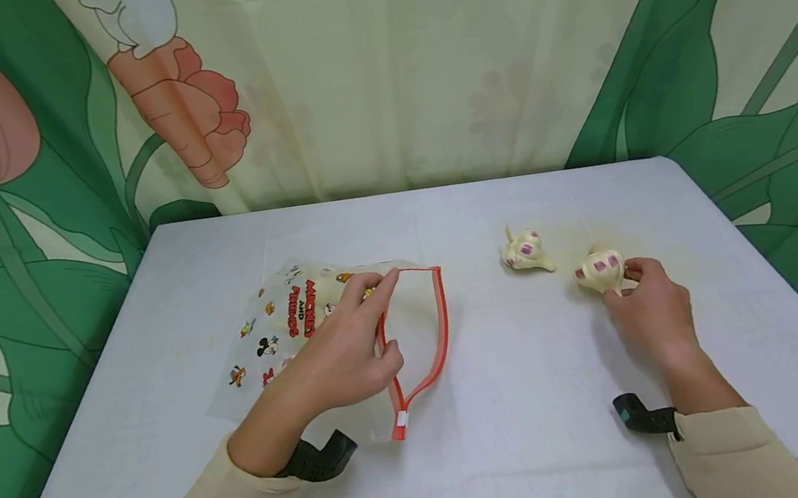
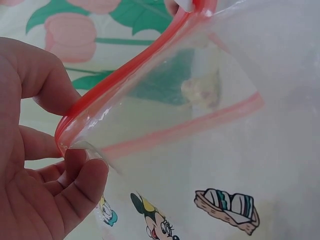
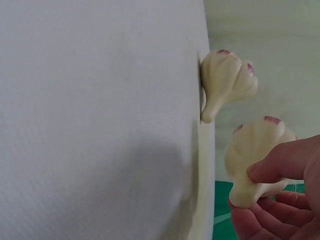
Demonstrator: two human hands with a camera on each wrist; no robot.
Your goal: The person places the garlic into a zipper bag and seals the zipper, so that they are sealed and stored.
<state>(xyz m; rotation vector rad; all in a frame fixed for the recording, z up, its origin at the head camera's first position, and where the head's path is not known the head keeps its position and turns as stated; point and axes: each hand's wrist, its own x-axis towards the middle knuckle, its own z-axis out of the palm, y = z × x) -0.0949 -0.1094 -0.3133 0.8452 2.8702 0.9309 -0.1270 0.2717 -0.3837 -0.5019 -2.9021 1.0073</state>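
A clear zip bag (image 1: pixel 275 341) with cartoon prints lies on the left half of the table, its red-edged mouth spread apart toward the right. My left hand (image 1: pixel 343 345) grips the bag at its mouth; the left wrist view shows thumb and fingers about the red zip edge (image 2: pixel 125 65). On the right, my right hand (image 1: pixel 652 308) pinches a cream garlic bulb (image 1: pixel 601 270) with purple marks. Its thumb presses near the stem in the right wrist view, where the held bulb (image 3: pixel 257 150) appears raised off the table. A second garlic bulb (image 1: pixel 524 250) rests on the table farther left.
A white cloth covers the table (image 1: pixel 529 434). A printed curtain (image 1: pixel 406 71) hangs behind its far edge. The white zip slider (image 1: pixel 402 419) sits at the near end of the bag's mouth.
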